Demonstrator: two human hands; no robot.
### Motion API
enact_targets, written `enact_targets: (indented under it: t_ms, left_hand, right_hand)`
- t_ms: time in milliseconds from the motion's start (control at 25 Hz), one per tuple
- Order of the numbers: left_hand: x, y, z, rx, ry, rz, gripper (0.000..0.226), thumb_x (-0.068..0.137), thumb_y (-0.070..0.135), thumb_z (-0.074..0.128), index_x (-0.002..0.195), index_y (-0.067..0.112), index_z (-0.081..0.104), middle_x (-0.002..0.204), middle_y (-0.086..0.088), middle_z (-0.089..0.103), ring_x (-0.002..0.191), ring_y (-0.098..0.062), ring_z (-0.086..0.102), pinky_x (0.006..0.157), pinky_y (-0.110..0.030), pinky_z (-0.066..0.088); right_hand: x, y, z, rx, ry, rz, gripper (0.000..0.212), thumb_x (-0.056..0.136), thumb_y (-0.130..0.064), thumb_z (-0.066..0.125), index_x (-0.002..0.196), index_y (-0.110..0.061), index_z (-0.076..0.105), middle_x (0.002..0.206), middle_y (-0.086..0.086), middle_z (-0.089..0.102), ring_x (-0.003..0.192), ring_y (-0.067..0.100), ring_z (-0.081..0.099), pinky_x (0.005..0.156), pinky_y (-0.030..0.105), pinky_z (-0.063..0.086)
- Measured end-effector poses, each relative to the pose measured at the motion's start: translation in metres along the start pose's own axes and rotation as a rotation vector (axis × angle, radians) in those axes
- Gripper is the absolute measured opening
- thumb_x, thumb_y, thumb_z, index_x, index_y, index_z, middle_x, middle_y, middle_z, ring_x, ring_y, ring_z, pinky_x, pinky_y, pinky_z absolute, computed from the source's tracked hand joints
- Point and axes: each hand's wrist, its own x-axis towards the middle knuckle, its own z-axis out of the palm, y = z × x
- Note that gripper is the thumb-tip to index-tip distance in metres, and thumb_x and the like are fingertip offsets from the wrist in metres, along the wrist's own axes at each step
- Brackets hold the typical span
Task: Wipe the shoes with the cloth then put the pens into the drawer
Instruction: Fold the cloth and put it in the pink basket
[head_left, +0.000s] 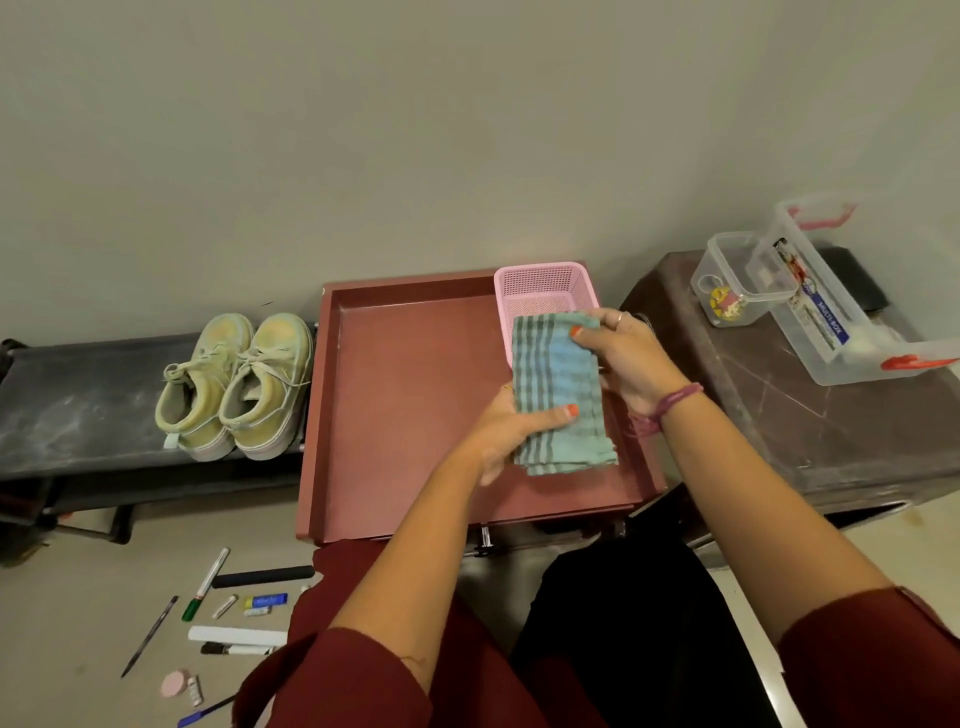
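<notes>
A folded teal striped cloth (558, 395) is held over the right side of the open reddish drawer (405, 395). My left hand (511, 431) grips its lower left edge, thumb on top. My right hand (623, 358) pinches its upper right edge. A pair of pale yellow-green shoes (236, 387) stands on a dark low rack (78, 405) to the left. Several pens and markers lie on the floor at lower left, among them a green-capped marker (206, 584), a thin dark pen (149, 636), a black marker (236, 649) and a blue pen (205, 712).
A pink mesh basket (543, 293) sits in the drawer's far right corner. Clear plastic boxes (831, 312) stand on a dark cabinet (810, 415) at right. A black cylinder (262, 577), batteries, a white stick and a pink round object also lie on the floor.
</notes>
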Motion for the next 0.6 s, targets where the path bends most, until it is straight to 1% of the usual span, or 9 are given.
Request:
enact_targets:
  t_ms: [80,160,200,280,320,360,440,520,600]
  left_hand:
    - [0.016,-0.003,0.005,0.083,0.034,0.006,0.028,0.081,0.013,0.075,0.103,0.021,0.061,0.105,0.000,0.071,0.095,-0.015,0.068,0.089,-0.032,0.055]
    - [0.033,-0.003,0.007,0.006,0.127,0.050,0.025,0.083,0.016,0.074,0.104,0.016,0.060,0.104,-0.003,0.071,0.092,-0.017,0.068,0.082,-0.030,0.057]
    - [0.044,-0.004,0.006,-0.040,0.186,0.072,0.035,0.083,0.019,0.075,0.111,0.013,0.056,0.108,-0.007,0.070,0.093,-0.019,0.069,0.078,-0.030,0.058]
    - [0.065,-0.002,0.006,-0.056,0.316,0.142,0.051,0.082,0.022,0.076,0.119,0.014,0.042,0.113,-0.009,0.067,0.091,-0.020,0.069,0.071,-0.031,0.059]
    - [0.074,0.000,0.007,0.019,0.389,0.205,0.052,0.082,0.023,0.076,0.118,0.017,0.039,0.111,-0.009,0.066,0.090,-0.020,0.069,0.071,-0.031,0.058]
    - [0.084,0.001,0.007,0.140,0.460,0.272,0.046,0.083,0.024,0.075,0.115,0.020,0.041,0.110,-0.008,0.066,0.091,-0.020,0.067,0.075,-0.031,0.056]
    - [0.102,0.006,0.005,0.361,0.533,0.359,0.026,0.087,0.025,0.069,0.107,0.017,0.056,0.111,-0.010,0.062,0.098,-0.018,0.059,0.083,-0.024,0.047]
    - [0.121,0.008,0.003,0.514,0.537,0.337,0.022,0.092,0.023,0.061,0.107,0.009,0.067,0.114,-0.015,0.060,0.108,-0.021,0.053,0.091,-0.021,0.039]
    - [0.144,0.005,-0.001,0.601,0.492,0.252,0.031,0.095,0.024,0.052,0.107,0.001,0.069,0.113,-0.023,0.062,0.111,-0.031,0.052,0.097,-0.031,0.041]
  right_hand:
    - [0.034,0.000,0.000,-0.034,0.076,0.020,0.014,0.093,-0.003,0.050,0.104,-0.005,0.058,0.095,0.008,0.068,0.073,0.011,0.070,0.056,0.024,0.055]
    - [0.070,0.004,-0.002,-0.142,0.186,0.005,0.022,0.091,-0.004,0.054,0.113,0.000,0.056,0.104,0.015,0.066,0.082,0.021,0.070,0.061,0.028,0.057]
    - [0.086,0.006,-0.004,-0.229,0.244,-0.027,0.022,0.089,-0.005,0.058,0.111,-0.001,0.055,0.104,0.014,0.064,0.082,0.021,0.068,0.062,0.026,0.056]
    - [0.112,0.006,-0.005,-0.423,0.297,-0.124,0.011,0.088,-0.006,0.062,0.092,-0.013,0.054,0.091,0.004,0.059,0.072,0.009,0.059,0.057,0.014,0.048]
    - [0.123,0.005,-0.004,-0.511,0.292,-0.178,0.013,0.088,-0.005,0.060,0.084,-0.016,0.056,0.087,0.000,0.059,0.070,0.005,0.055,0.059,0.012,0.045]
    - [0.136,0.005,-0.003,-0.595,0.272,-0.222,0.015,0.089,-0.003,0.057,0.082,-0.015,0.062,0.090,0.000,0.062,0.075,0.007,0.056,0.066,0.011,0.042]
    - [0.162,0.009,-0.001,-0.776,0.212,-0.286,0.024,0.091,-0.001,0.050,0.103,-0.006,0.070,0.114,0.007,0.063,0.102,0.016,0.058,0.085,0.009,0.035]
    - [0.186,0.013,-0.002,-1.042,0.068,-0.275,0.039,0.092,-0.004,0.048,0.130,-0.007,0.055,0.137,0.015,0.046,0.127,0.026,0.044,0.105,0.019,0.027]
    - [0.205,0.018,-0.006,-1.326,-0.137,-0.145,0.061,0.089,-0.005,0.051,0.146,-0.010,0.031,0.150,0.019,0.024,0.138,0.032,0.027,0.115,0.032,0.022]
